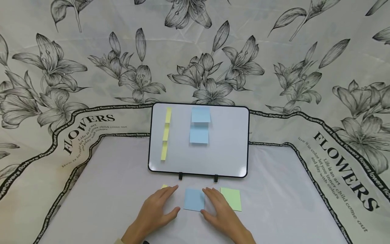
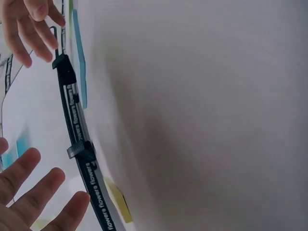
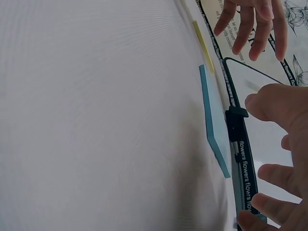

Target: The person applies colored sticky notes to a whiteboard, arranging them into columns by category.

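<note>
the blue sticky-note pad (image 1: 194, 200) lies flat on the white-covered table (image 1: 274, 189), in front of the whiteboard (image 1: 225, 152) and between the two hands. it looks like a thin stack of paper, so i would expect it to be light, a bit stiff as a block, hard to break but easy to crease at a corner; its top sheet should be soft and may peel if only that is pinched. opposite side edges seem the best hold, low enough to take the whole stack. the left hand (image 1: 156, 208) has its fingers extended and thumb spread, apart from the blue pad, holding nothing; it partly hides a yellow pad (image 1: 164, 186). the right hand (image 1: 220, 213) is likewise loosely spread with nothing in its grasp; its fingertips overlap the blue pad's right edge in the head view, though contact i cannot tell. the green sticky-note pad (image 1: 232, 200) crowds the right side, and the board's black feet (image 1: 180, 176) stand just beyond, so the roomiest way out looks to be toward the person.
</note>
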Motion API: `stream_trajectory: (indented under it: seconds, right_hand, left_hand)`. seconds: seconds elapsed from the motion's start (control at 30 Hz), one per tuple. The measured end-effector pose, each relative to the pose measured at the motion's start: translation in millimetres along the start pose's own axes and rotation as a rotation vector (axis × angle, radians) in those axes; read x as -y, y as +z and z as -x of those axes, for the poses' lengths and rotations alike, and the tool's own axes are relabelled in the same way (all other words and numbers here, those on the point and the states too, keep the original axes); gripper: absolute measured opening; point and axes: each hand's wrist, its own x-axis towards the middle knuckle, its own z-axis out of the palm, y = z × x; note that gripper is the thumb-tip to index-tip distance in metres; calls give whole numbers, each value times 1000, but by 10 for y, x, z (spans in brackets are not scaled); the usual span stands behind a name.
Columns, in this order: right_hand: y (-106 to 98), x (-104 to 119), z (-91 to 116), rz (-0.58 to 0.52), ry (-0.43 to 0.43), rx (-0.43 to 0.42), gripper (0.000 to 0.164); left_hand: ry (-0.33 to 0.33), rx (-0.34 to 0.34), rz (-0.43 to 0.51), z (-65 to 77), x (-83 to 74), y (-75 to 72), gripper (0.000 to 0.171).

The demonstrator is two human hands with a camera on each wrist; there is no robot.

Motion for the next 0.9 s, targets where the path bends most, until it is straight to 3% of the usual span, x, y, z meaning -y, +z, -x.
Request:
stream_trajectory:
  seconds: [0.27,0.43,0.7,0.9]
  right_hand:
    - [107,-29,-28,47,-105,-23,66]
    - [170,-46,-70,92,-162,-70,62]
    - [241,-13,-102,119,-175,-63,49]
    - [238,44,-125,125,-134,8,38]
  left_hand:
    - [-15,61,5,128,-18,-66,71]
    - [1,59,9,192,-3,-113,70]
    - [-3,76,12,248,-6,-163,68]
    - [-10,85,25,250,-24,-178,68]
